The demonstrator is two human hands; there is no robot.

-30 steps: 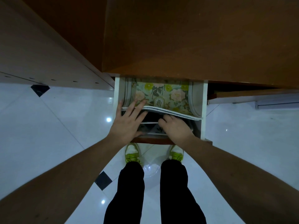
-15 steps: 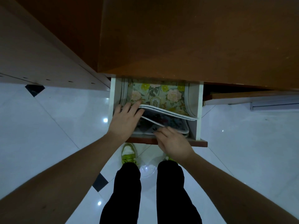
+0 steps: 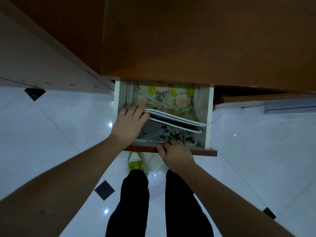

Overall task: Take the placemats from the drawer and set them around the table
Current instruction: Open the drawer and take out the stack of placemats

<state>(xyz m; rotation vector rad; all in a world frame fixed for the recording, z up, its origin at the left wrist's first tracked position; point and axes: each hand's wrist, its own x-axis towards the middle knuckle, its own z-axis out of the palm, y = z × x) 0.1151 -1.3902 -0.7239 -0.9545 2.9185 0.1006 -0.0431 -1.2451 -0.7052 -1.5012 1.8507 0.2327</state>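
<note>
While my left hand (image 3: 130, 124) is gripping the lifted placemats (image 3: 176, 119) and my right hand (image 3: 176, 153) is pinching the bottom placemat (image 3: 172, 134), I'm risking them snagging on the drawer (image 3: 210, 117).

A single head-worn view is given, aimed steeply downward from above, close over the open drawer (image 3: 209, 117), with the tiled floor (image 3: 256, 151) seen beneath.
</note>
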